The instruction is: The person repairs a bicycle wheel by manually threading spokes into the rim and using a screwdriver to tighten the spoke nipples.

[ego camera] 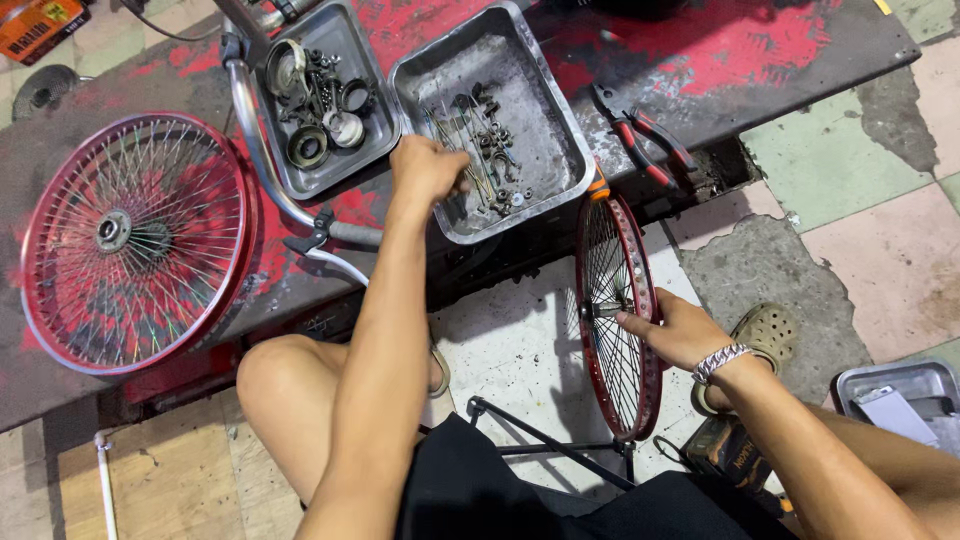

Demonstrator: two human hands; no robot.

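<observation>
My left hand (pixel 428 170) closed, fingers dipping into far metal tray (pixel 560 130) of spokes (pixel 452 140) w/ nuts; right hand (pixel 672 328) grips upright red wheel (pixel 618 310) nearer, to the tray's right.

left hand (pixel 428 170) in right tray (pixel 575 150); upright wheel (pixel 618 310) before it, right hand (pixel 675 330) at hub.

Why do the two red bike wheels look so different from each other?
The flat wheel lies on its side on the workbench, so you see its whole round face; the upright wheel stands on edge and looks thin. Nobody touches the flat wheel, while the right hand steadies the upright wheel near its hub. The left hand reaches into a metal tray instead. Both wheels have red rims and many thin spokes.
</observation>
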